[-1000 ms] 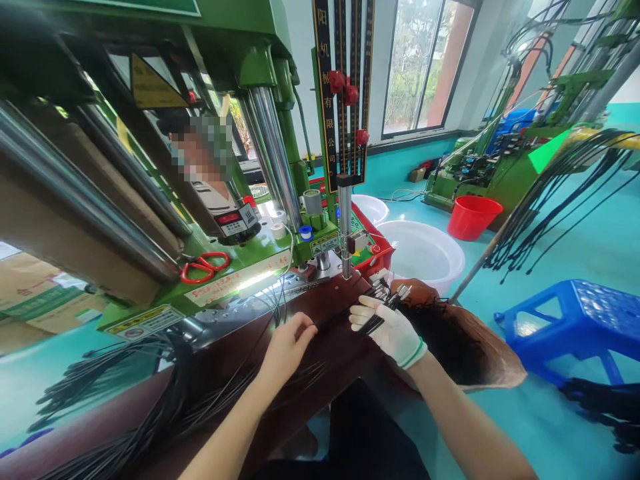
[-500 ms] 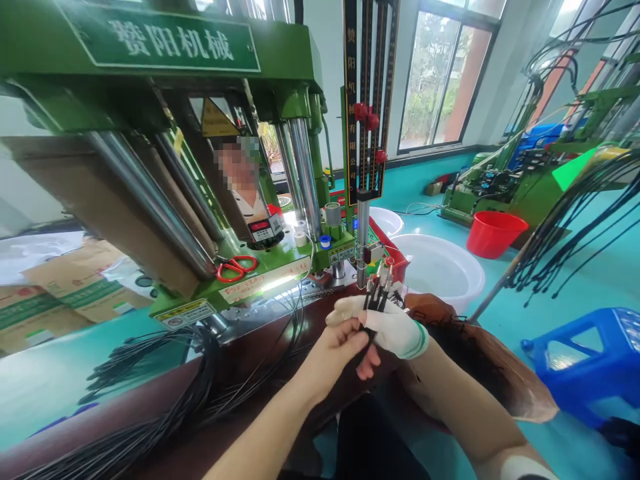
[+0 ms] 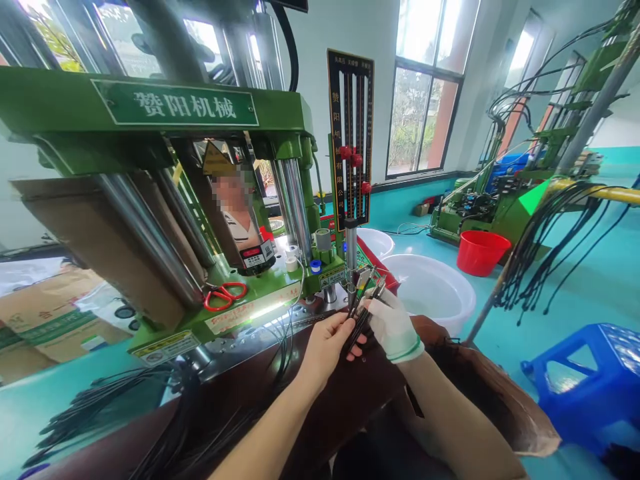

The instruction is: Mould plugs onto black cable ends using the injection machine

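A small bunch of black cables [image 3: 357, 327] with metal connector ends is held between my two hands, tilted up to the right. My bare left hand [image 3: 327, 343] closes on the lower part, thumb and fingers pinched together. Wearing a white fingerless-tipped glove with a green cuff, my right hand [image 3: 395, 323] grips the upper part near the metal ends. Its bare fingertips show below the bunch. Just behind the hands rises the front of a green press machine [image 3: 270, 293]. Many more black cables [image 3: 175, 427] lie on the dark red table [image 3: 310, 400] to the left.
Red-handled scissors [image 3: 225, 296] lie on the press bed. Beyond the table are a white basin [image 3: 435, 287], a red bucket [image 3: 483, 252] and a blue stool [image 3: 590, 373]. Black cables [image 3: 535, 260] hang from a yellow bar at right. A brown bag [image 3: 520, 407] sits beside my right arm.
The view has tilted upward, so the press shows lower. My right hand has shifted its grip toward the metal ends, and the cable bunch now leans further right.
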Available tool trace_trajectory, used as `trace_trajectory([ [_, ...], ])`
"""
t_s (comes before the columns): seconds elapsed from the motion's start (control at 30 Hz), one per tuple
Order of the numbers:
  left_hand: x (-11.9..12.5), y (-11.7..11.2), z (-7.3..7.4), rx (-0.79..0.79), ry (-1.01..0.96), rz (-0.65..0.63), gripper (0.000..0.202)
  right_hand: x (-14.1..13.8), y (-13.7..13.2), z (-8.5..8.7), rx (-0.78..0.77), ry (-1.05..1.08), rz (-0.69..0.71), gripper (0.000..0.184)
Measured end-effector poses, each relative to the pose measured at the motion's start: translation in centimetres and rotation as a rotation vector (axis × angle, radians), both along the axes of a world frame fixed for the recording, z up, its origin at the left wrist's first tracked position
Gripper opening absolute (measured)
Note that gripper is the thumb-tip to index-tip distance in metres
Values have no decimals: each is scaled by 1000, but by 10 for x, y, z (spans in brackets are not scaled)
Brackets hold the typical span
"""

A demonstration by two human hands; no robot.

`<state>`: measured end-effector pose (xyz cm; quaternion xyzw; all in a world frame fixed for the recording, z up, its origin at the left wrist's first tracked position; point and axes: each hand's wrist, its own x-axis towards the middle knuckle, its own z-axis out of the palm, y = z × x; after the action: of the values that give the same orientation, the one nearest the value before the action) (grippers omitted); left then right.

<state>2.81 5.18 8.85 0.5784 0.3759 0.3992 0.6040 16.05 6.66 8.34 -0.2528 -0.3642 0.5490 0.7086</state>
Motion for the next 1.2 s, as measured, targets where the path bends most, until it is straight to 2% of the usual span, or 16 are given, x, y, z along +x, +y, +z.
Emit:
trace_trajectory([
  [0.17,-6,7,7,18,91,-87,30,-4,-2,7,17,149,-20,17],
  [0.3,-8,7,12,-10,112,-161,31,-8,-2,-1,-14,274,-57,17],
  [0.37,-9,2,10,-60,104,-197,32,-9,-1,-6,-64,274,-4,15],
  [0.43,-10,-8,2,-135,81,-194,34,-10,-2,-10,-105,228,88,16],
  [0.57,-13,-39,-30,-350,-58,-153,37,-14,-16,-13,-86,9,268,18],
  [0.67,-14,-61,-56,-467,-299,-212,41,-21,-32,-21,50,-251,484,20],
  [0.73,-13,-71,-69,-466,-423,-147,41,-26,-41,-32,87,-350,653,25],
  [0.8,-12,-77,-77,-427,-435,-28,40,-28,-44,-42,48,-392,761,29],
  [0.9,-8,-79,-80,-413,-355,12,40,-25,-32,-43,14,-360,759,43],
  [1.0,-2,-74,-76,-426,-304,-29,40,-19,-6,-24,116,-425,702,48],
  [1.13,6,-66,-71,-442,-338,-35,40,-20,17,1,241,-912,942,45],
  [1.2,8,-63,-70,-477,-399,-14,39,-22,18,5,291,-1109,982,44],
])
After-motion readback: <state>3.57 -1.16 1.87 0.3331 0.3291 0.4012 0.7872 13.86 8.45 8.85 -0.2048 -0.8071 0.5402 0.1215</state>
